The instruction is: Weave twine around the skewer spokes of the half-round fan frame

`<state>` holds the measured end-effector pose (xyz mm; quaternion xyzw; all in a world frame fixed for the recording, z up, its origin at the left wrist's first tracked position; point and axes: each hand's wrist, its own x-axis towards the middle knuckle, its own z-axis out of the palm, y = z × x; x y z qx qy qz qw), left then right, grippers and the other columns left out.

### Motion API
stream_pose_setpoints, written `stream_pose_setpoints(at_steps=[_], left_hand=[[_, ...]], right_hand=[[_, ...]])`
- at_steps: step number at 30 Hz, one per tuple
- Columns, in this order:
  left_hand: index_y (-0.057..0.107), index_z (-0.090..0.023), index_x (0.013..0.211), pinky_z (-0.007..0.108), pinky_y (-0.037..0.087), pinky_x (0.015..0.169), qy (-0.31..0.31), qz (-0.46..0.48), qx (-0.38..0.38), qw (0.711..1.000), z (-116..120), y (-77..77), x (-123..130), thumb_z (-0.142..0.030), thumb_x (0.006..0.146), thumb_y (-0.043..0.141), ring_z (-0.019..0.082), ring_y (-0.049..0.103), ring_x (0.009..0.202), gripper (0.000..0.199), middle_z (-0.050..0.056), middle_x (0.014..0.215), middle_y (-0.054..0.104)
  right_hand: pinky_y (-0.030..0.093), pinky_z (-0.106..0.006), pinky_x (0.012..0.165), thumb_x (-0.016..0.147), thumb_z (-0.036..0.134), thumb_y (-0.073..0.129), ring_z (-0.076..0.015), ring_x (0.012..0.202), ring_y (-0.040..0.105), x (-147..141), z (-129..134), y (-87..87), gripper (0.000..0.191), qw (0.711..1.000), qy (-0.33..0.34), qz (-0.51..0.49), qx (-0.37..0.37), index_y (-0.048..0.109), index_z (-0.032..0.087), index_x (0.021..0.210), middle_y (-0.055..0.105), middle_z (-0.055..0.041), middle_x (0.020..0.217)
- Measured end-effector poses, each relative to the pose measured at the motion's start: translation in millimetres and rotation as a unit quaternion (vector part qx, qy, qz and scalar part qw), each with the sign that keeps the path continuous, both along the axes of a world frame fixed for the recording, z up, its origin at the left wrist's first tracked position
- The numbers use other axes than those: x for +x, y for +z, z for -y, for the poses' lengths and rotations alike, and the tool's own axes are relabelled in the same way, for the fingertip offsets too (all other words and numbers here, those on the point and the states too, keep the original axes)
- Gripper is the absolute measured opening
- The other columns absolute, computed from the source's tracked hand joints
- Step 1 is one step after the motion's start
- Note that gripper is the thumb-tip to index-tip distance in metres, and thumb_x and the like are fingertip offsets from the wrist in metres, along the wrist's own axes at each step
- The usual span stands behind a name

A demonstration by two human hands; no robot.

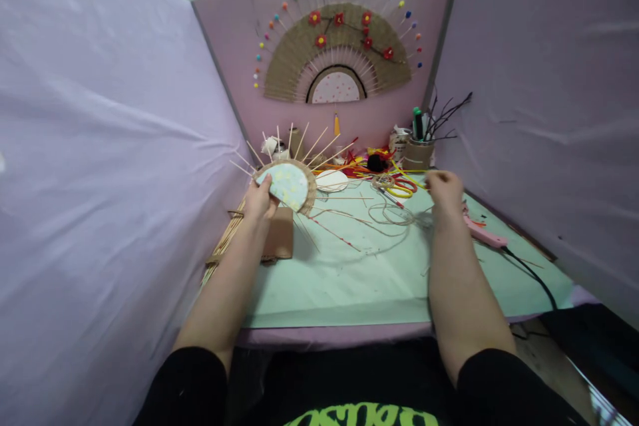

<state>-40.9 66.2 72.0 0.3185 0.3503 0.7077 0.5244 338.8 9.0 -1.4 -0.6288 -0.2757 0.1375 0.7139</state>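
Observation:
My left hand [263,198] grips a half-round fan base [289,185], pale blue with yellow marks and a brown cardboard rim, by its left end. Thin wooden sticks [315,142] fan out from its rim. A strand of twine [384,229] trails from near the base's lower end and lies in loose loops on the table. Raised at the right, my right hand [444,190] is closed, its fingertips together. Some twine runs toward its wrist, but whatever the fingers pinch is hidden.
A finished-looking fan [339,33] hangs on the back panel. On the table [339,293] are scissors [402,188], a white disc [332,180], a pink glue gun [484,234] with a black cord, a pot of pens and twigs [418,152], a cardboard piece [279,233] and bundled sticks [219,246].

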Motion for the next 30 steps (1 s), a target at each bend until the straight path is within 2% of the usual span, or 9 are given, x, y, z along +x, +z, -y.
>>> stream_pose_setpoints(at_steps=[3, 6, 9, 11, 13, 15, 19, 26, 30], left_hand=[[0.061, -0.014, 0.095, 0.037, 0.054, 0.091, -0.038, 0.017, 0.029, 0.999, -4, 11.5, 20, -0.012, 0.083, 0.064, 0.017, 0.07, 0.089, 0.013, 0.008, 0.09, 0.073], [0.061, -0.014, 0.097, 0.039, 0.053, 0.092, -0.051, 0.023, 0.037, 0.998, -6, 17.3, 31, -0.014, 0.083, 0.065, 0.019, 0.07, 0.092, 0.015, 0.009, 0.093, 0.073], [0.06, -0.015, 0.098, 0.04, 0.053, 0.091, -0.048, 0.013, 0.041, 0.998, -10, 17.3, 32, -0.018, 0.08, 0.069, 0.021, 0.069, 0.094, 0.02, 0.01, 0.094, 0.072], [0.058, -0.016, 0.096, 0.039, 0.054, 0.088, -0.028, 0.001, 0.049, 0.998, -15, 16.2, 29, -0.019, 0.079, 0.07, 0.02, 0.069, 0.091, 0.021, 0.008, 0.092, 0.071], [0.056, -0.017, 0.094, 0.038, 0.055, 0.085, 0.004, -0.011, 0.063, 0.998, -21, 15.2, 25, -0.018, 0.078, 0.07, 0.017, 0.069, 0.085, 0.021, 0.005, 0.09, 0.07], [0.053, -0.018, 0.092, 0.036, 0.055, 0.082, 0.041, -0.022, 0.078, 0.996, -28, 14.6, 22, -0.017, 0.078, 0.069, 0.014, 0.068, 0.08, 0.021, 0.002, 0.088, 0.068], [0.049, -0.02, 0.094, 0.033, 0.055, 0.08, 0.093, -0.031, 0.108, 0.989, -36, 14.2, 22, -0.017, 0.078, 0.067, 0.013, 0.066, 0.079, 0.024, 0.001, 0.089, 0.066], [0.049, -0.021, 0.095, 0.035, 0.055, 0.084, 0.091, 0.042, 0.083, 0.992, -36, 19.5, 30, -0.016, 0.084, 0.062, 0.013, 0.068, 0.086, 0.018, 0.003, 0.099, 0.068], [0.049, -0.021, 0.094, 0.035, 0.054, 0.087, 0.05, 0.068, 0.096, 0.992, -33, 19.4, 31, -0.019, 0.083, 0.065, 0.015, 0.068, 0.093, 0.019, 0.005, 0.105, 0.068]], right_hand=[[0.046, -0.033, 0.087, 0.071, 0.027, 0.069, -0.019, 0.092, 0.06, -51, 5, 12.1, 0.021, 0.973, 0.215, 0.084, 0.0, 0.069, 0.019, 0.091, 0.068, -0.0045, 0.092], [0.043, -0.035, 0.096, 0.079, 0.043, 0.066, -0.0208, 0.107, 0.059, -95, 18, 23.6, 0.033, 0.868, 0.494, 0.016, 0.043, 0.069, 0.023, 0.104, 0.068, -0.0067, 0.109], [0.049, -0.034, 0.081, 0.081, 0.059, 0.06, -0.0183, 0.086, 0.063, -112, 29, 26.2, 0.051, 0.726, 0.684, -0.07, -0.019, 0.065, 0.02, 0.113, 0.068, -0.0086, 0.095], [0.047, -0.029, 0.062, 0.081, 0.063, 0.058, -0.012, 0.059, 0.054, -111, 32, 24.5, 0.055, 0.688, 0.717, -0.072, -0.08, 0.065, 0.016, 0.109, 0.061, -0.0023, 0.069], [0.037, -0.024, 0.051, 0.08, 0.06, 0.061, -0.0068, 0.046, 0.037, -106, 31, 23.2, 0.05, 0.718, 0.685, -0.046, -0.112, 0.066, 0.014, 0.098, 0.044, 0.006, 0.054], [0.031, -0.022, 0.048, 0.076, 0.056, 0.066, -0.0058, 0.045, 0.029, -101, 28, 23.5, 0.043, 0.797, 0.594, 0.004, -0.108, 0.064, 0.015, 0.088, 0.036, 0.0082, 0.053], [0.033, -0.025, 0.053, 0.071, 0.052, 0.069, -0.0105, 0.056, 0.042, -96, 22, 27.8, 0.036, 0.915, 0.37, 0.156, -0.038, 0.061, 0.017, 0.073, 0.052, 0.0014, 0.063], [0.033, -0.026, 0.054, 0.073, 0.052, 0.065, -0.0121, 0.057, 0.044, -78, 26, 31.5, 0.035, 0.909, 0.35, 0.222, -0.051, 0.061, 0.017, 0.07, 0.056, -0.0003, 0.063], [0.028, -0.023, 0.049, 0.071, 0.052, 0.067, -0.0091, 0.052, 0.04, -75, 33, 31.8, 0.039, 0.813, 0.533, 0.18, -0.152, 0.065, 0.014, 0.078, 0.052, 0.0023, 0.056]])
